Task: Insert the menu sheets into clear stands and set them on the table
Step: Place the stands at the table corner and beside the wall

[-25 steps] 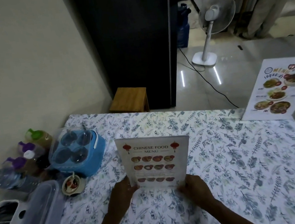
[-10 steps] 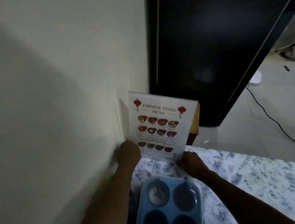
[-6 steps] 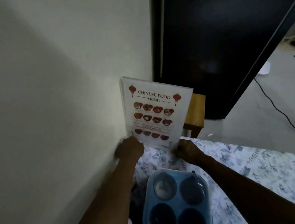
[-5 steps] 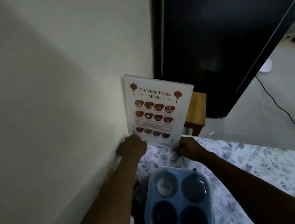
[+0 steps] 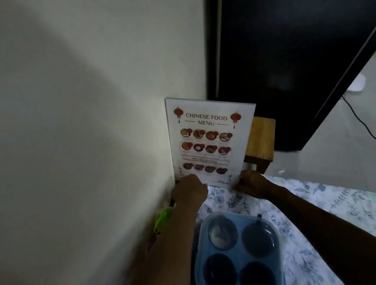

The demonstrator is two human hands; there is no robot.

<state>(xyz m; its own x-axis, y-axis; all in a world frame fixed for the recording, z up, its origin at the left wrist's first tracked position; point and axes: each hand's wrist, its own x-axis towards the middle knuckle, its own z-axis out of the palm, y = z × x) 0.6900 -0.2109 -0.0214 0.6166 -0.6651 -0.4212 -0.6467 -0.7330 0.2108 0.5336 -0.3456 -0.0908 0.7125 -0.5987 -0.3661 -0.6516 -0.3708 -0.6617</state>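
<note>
The Chinese food menu in its clear stand (image 5: 210, 137) stands upright at the far corner of the floral-clothed table (image 5: 309, 212), close against the cream wall. My left hand (image 5: 189, 190) grips its lower left corner. My right hand (image 5: 250, 182) holds its lower right corner. Both forearms reach forward over the table. The stand's base is hidden behind my hands.
A blue condiment caddy with a clear lid (image 5: 236, 257) sits just under my arms. A green bottle cap (image 5: 163, 218) shows by the wall. Behind the table corner are a wooden stool (image 5: 261, 142), a tall black cabinet (image 5: 289, 47) and a black cable (image 5: 370, 134) on the floor.
The menu stand was carried from the table's middle to the far corner by the wall. In the last second it rose more upright and settled lower, with both hands staying on its bottom corners.
</note>
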